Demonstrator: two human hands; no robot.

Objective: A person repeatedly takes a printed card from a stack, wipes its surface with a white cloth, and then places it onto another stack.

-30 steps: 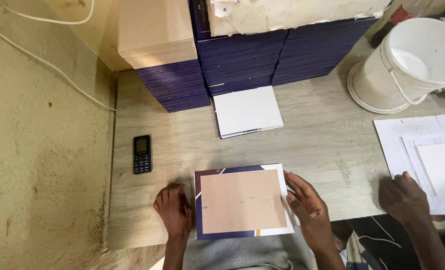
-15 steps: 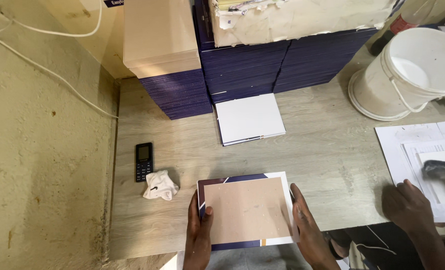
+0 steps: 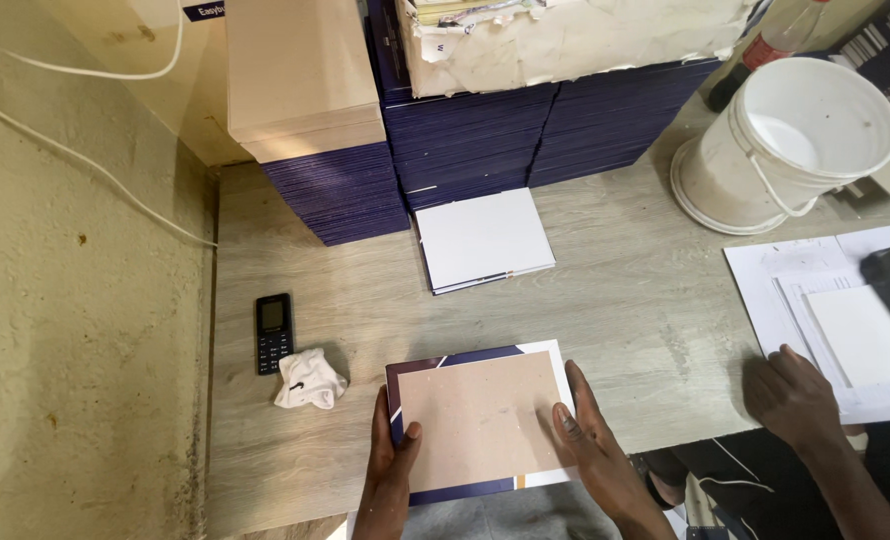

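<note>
A tan cardboard sheet [image 3: 477, 415] lies on a navy and white printed cover [image 3: 550, 356] at the near edge of the wooden table [image 3: 625, 300]. My left hand [image 3: 395, 455] grips the left edge of this stack, thumb on top. Along the right edge rests my right hand [image 3: 583, 435], fingers flat on the board. A crumpled white cloth [image 3: 310, 380] sits just left of my left hand, beside a small black phone [image 3: 273, 330].
Tall stacks of navy covers [image 3: 505, 140] line the back, one topped with tan boards [image 3: 300, 80]. A white-faced booklet pile [image 3: 483, 240] lies mid-table. A white bucket [image 3: 790, 140] stands at the right. Another person's hand [image 3: 795, 395] rests on white sheets [image 3: 845, 330].
My left hand let go of the white cloth beside the phone and came onto the cover's left edge. The view shifted slightly; the other person's hand stayed on the sheets.
</note>
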